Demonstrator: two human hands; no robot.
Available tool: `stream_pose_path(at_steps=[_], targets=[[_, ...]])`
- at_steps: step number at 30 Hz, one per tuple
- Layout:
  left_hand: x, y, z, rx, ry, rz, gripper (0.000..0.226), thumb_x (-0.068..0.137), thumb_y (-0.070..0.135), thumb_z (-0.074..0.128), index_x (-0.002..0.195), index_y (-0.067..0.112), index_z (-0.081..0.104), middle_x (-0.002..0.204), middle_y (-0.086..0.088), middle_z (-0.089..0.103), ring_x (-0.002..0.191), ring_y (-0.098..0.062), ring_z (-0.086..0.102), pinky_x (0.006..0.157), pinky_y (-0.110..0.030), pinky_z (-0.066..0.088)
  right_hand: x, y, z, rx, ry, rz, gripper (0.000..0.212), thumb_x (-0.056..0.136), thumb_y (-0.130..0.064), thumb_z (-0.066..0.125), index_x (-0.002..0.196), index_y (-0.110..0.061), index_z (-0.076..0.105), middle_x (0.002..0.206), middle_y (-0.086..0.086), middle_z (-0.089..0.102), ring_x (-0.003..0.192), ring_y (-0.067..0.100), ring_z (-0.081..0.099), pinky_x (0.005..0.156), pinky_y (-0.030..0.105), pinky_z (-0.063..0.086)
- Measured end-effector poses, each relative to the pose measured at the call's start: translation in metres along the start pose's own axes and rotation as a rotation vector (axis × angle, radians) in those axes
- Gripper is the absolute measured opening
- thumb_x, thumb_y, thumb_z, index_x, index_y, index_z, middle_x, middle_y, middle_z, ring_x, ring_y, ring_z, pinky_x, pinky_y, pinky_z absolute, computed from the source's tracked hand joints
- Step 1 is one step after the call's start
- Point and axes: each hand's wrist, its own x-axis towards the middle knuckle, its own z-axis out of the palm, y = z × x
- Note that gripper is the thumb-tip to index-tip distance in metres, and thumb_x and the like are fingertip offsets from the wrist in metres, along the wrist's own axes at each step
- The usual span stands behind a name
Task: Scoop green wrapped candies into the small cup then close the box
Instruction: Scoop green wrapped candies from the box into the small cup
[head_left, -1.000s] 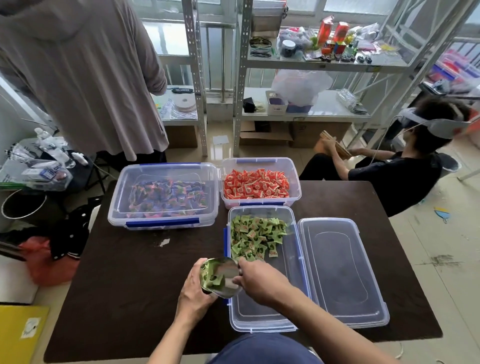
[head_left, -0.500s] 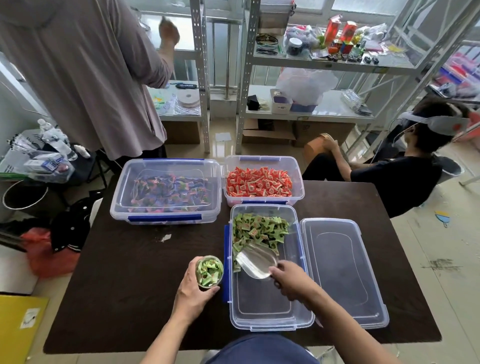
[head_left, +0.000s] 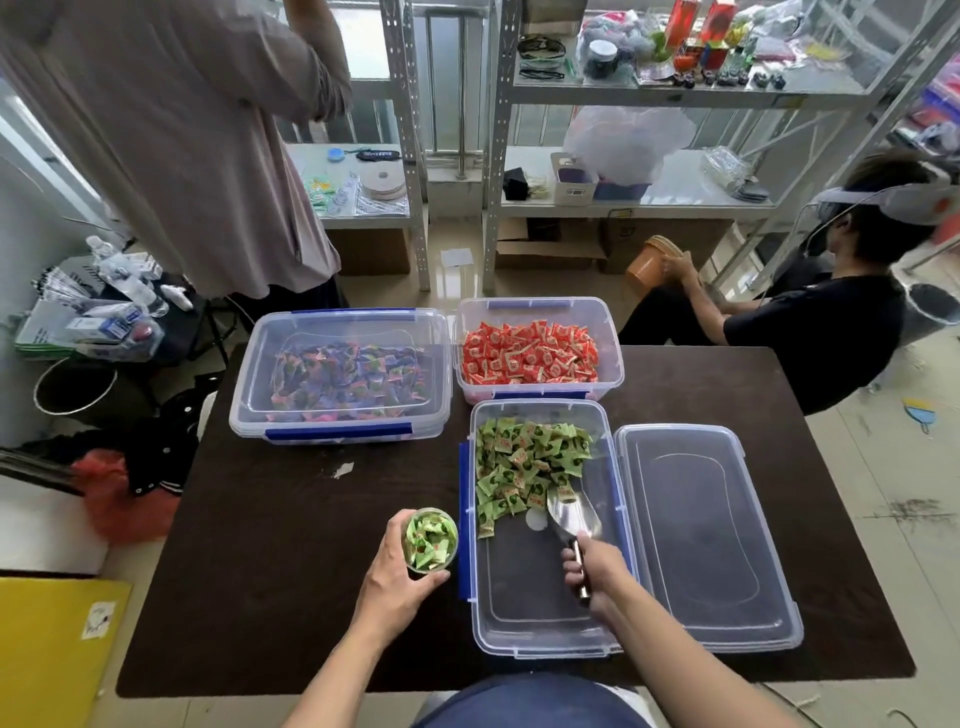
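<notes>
A clear plastic box with blue latches stands open on the dark table, green wrapped candies heaped in its far half. My right hand grips the handle of a metal scoop whose bowl lies in the box at the near edge of the candy heap. My left hand wraps around a small clear cup full of green candies, standing on the table just left of the box. The box's clear lid lies flat on the table to the right of the box.
A lidded box of multicoloured candies and an open box of red candies stand at the table's far side. One person stands at far left, another sits at far right. Metal shelves stand behind the table.
The scoop left the cup, where it was tipped a second ago, and moved right and away into the box beside the green candies. My left hand set the cup upright on the table.
</notes>
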Motion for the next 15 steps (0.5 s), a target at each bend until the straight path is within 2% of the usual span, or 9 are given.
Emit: stream_pose_path(at_steps=[3, 5, 7, 11, 15], targets=[[0.0, 0.003, -0.002, 0.008, -0.019, -0.008, 0.087, 0.071, 0.029, 0.087, 0.132, 0.048, 0.028, 0.135, 0.013, 0.048, 0.118, -0.003, 0.049, 0.095, -0.014, 0.034, 0.016, -0.026, 0.008, 0.211, -0.116, 0.057, 0.032, 0.108, -0.024, 0.033, 0.084, -0.008, 0.048, 0.059, 0.002, 0.038, 0.029, 0.006, 0.029, 0.024, 0.014, 0.021], [0.0, 0.005, -0.003, 0.014, -0.031, -0.014, 0.086, 0.072, 0.03, 0.087, 0.131, 0.05, 0.028, 0.134, 0.014, 0.048, 0.118, -0.001, 0.048, 0.095, -0.015, 0.035, 0.026, -0.042, 0.014, 0.219, -0.152, 0.062, 0.036, 0.108, -0.027, 0.033, 0.08, -0.009, 0.047, 0.057, 0.001, 0.037, 0.028, 0.005, 0.029, 0.024, 0.014, 0.02], [0.001, 0.006, -0.004, 0.023, -0.039, -0.025, 0.086, 0.071, 0.031, 0.087, 0.131, 0.051, 0.028, 0.134, 0.015, 0.048, 0.119, -0.001, 0.049, 0.095, -0.016, 0.036, 0.032, -0.05, 0.021, 0.091, -0.137, 0.011, 0.036, 0.108, -0.027, 0.035, 0.079, -0.009, 0.047, 0.055, 0.0, 0.037, 0.028, 0.005, 0.028, 0.024, 0.015, 0.019], [0.002, 0.004, -0.006, 0.036, -0.038, -0.041, 0.087, 0.069, 0.033, 0.087, 0.131, 0.052, 0.028, 0.134, 0.016, 0.05, 0.12, -0.001, 0.05, 0.097, -0.021, 0.04, 0.046, -0.054, 0.029, -0.235, 0.043, -0.165, 0.03, 0.106, -0.021, 0.044, 0.08, -0.007, 0.052, 0.062, 0.007, 0.048, 0.027, 0.005, 0.036, 0.026, 0.014, 0.024], [0.002, 0.006, -0.005, 0.05, -0.041, -0.038, 0.088, 0.07, 0.033, 0.088, 0.13, 0.055, 0.026, 0.135, 0.017, 0.048, 0.12, -0.003, 0.049, 0.098, -0.022, 0.038, 0.059, -0.059, 0.025, -0.307, 0.101, -0.174, 0.027, 0.106, -0.019, 0.043, 0.085, -0.008, 0.055, 0.064, 0.007, 0.056, 0.031, 0.006, 0.041, 0.029, 0.015, 0.029]])
